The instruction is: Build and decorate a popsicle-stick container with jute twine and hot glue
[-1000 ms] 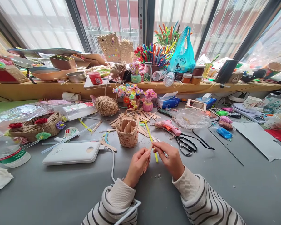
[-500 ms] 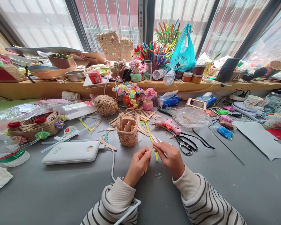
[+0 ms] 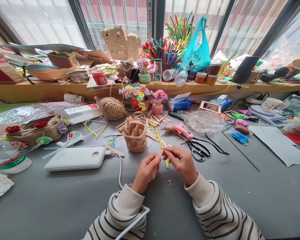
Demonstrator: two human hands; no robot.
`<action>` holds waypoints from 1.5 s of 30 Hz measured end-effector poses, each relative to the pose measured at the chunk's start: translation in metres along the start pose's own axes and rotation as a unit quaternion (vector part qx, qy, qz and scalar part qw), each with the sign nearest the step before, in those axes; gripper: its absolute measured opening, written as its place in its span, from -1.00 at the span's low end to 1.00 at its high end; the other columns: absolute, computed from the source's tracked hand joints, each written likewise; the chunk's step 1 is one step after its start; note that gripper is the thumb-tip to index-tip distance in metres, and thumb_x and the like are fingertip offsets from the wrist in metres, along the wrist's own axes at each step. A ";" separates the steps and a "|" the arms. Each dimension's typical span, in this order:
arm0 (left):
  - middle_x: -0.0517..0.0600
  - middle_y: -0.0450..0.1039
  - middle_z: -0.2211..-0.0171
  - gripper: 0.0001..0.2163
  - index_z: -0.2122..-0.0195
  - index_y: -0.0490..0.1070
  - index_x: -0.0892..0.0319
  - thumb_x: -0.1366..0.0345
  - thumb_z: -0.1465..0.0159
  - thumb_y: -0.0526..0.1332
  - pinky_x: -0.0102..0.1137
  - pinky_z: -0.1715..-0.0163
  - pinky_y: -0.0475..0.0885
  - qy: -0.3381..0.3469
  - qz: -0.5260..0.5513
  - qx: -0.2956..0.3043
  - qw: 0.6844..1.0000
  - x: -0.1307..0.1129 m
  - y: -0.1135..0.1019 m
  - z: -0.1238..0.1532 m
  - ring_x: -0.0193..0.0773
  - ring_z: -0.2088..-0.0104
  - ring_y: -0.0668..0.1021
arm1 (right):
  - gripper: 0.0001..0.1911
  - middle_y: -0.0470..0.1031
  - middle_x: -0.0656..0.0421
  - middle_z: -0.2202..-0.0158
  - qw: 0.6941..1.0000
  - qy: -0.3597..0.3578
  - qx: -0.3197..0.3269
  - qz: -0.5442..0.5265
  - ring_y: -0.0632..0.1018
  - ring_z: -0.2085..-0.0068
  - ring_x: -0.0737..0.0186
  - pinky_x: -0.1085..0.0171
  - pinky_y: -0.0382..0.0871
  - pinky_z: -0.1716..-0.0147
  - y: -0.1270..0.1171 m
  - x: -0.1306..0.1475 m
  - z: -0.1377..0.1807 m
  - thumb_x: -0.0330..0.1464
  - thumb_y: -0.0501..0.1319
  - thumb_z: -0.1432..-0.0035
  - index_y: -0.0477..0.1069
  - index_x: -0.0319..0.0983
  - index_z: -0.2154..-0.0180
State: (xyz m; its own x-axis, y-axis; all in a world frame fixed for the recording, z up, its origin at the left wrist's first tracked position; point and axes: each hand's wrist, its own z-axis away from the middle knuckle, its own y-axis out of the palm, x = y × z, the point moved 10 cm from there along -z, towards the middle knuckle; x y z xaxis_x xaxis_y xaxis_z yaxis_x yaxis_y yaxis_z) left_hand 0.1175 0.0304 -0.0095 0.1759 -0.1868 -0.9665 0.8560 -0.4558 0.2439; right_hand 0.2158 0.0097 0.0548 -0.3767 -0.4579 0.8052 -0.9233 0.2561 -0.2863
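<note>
Between the thumb and fingers of my left hand (image 3: 147, 170) is a wooden craft stick (image 3: 161, 152), most of it hidden by the hand. My right hand (image 3: 181, 164) pinches at the upper end of the same stick, its fingertips close to my left ones. Just beyond my hands stands a small basket (image 3: 135, 137) made of craft sticks, with more sticks inside it. A yellow strip (image 3: 160, 140) lies on the table behind my fingers. To the right are a pink glue gun (image 3: 181, 130) and black-handled scissors (image 3: 199, 150).
Loose craft sticks (image 3: 153, 117) lie behind the basket, near a twine ball (image 3: 112, 108). On the left are a white power bank (image 3: 75, 159) with its cable, a rope basket (image 3: 36, 130) and a plastic bottle (image 3: 10, 161). White paper (image 3: 280, 146) lies to the right.
The view has tipped slightly, so the table's things sit a little higher in the picture. Both hands stay together at the craft stick, with only a small shift of the fingers.
</note>
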 end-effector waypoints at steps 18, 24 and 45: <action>-0.16 0.18 0.80 -0.69 0.57 0.23 0.21 0.07 -0.11 0.15 -0.51 0.72 0.05 -0.080 0.070 0.124 0.987 0.012 0.026 0.005 -0.47 0.79 0.22 | -0.77 0.33 0.22 0.58 0.989 -0.029 -0.049 0.133 0.35 0.53 0.37 0.35 0.25 0.51 -0.006 0.011 0.003 -0.34 0.03 -0.18 0.27 -0.22 0.52; -0.19 0.12 0.82 -0.68 0.56 0.22 0.20 0.04 -0.11 0.15 -0.51 0.71 0.04 -0.093 0.096 0.146 0.980 0.014 0.031 0.005 -0.49 0.78 0.15 | -0.80 0.28 0.22 0.57 0.974 -0.089 -0.067 0.195 0.29 0.52 0.34 0.34 0.20 0.52 -0.005 0.022 0.005 -0.42 0.01 -0.18 0.21 -0.20 0.50; -0.22 0.06 0.81 -0.69 0.53 0.23 0.20 0.04 -0.12 0.14 -0.48 0.67 -0.02 -0.078 0.053 0.125 0.988 0.012 0.026 0.003 -0.48 0.74 0.09 | -0.78 0.22 0.26 0.57 0.989 0.023 -0.098 0.112 0.28 0.52 0.36 0.34 0.19 0.50 -0.014 -0.001 0.004 -0.31 -0.06 -0.21 0.16 -0.19 0.48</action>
State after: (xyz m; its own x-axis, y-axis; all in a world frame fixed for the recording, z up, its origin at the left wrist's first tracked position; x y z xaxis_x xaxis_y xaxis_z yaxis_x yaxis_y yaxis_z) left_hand 0.1409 0.0136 -0.0144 0.1653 -0.3680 -0.9150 0.6869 -0.6228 0.3746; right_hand 0.2287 0.0026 0.0559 -0.5616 -0.3336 0.7572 -0.7836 0.5082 -0.3574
